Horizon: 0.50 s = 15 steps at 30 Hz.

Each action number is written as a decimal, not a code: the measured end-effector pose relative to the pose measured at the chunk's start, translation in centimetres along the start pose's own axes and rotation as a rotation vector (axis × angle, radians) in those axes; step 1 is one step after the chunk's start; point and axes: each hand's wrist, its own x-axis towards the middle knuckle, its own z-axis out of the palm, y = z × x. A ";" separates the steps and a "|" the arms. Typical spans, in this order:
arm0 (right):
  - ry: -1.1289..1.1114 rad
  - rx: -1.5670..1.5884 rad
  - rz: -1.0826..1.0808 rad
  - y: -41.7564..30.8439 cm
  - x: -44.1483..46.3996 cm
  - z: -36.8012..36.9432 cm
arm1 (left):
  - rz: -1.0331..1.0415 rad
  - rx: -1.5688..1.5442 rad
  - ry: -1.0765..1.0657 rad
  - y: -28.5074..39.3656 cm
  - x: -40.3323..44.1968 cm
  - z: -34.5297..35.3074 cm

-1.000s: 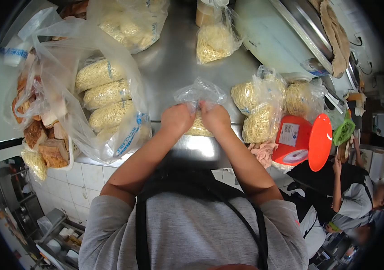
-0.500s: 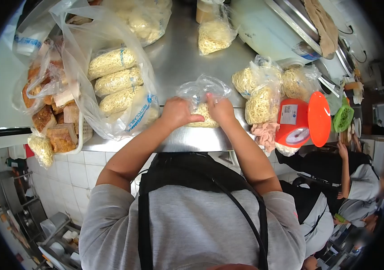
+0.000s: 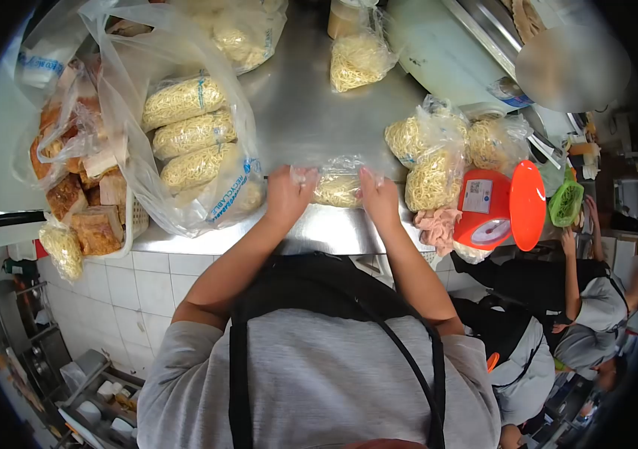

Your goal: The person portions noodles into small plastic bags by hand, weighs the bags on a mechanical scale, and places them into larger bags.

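A clear plastic bag of noodles [image 3: 338,190] lies on the steel counter near its front edge, between my hands. My left hand [image 3: 291,196] is closed on the bag's left side. On the right side, my right hand [image 3: 379,196] pinches the plastic. The bag's loose upper part is folded down close to the noodles. To the left, a large clear bag [image 3: 218,196] holds several wrapped rolls of noodles [image 3: 195,135]. Right of my hands stand more knotted bags of noodles [image 3: 436,173].
A red dial scale [image 3: 483,206] with a red pan [image 3: 528,205] sits at right, by a pink cloth [image 3: 437,227]. Browned meat chunks [image 3: 97,228] fill a white basket [image 3: 136,217] at left. Another noodle bag [image 3: 358,61] lies farther back. Other people [image 3: 532,352] work at right.
My hands have moved apart to the bag's two sides. The plastic that stood spread above the noodles is now drawn down and flatter. A blurred round shape has appeared at upper right.
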 end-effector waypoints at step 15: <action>0.062 -0.176 0.065 0.8 1.3 0.7 | 0.348 0.306 0.146 2.0 1.3 -2.2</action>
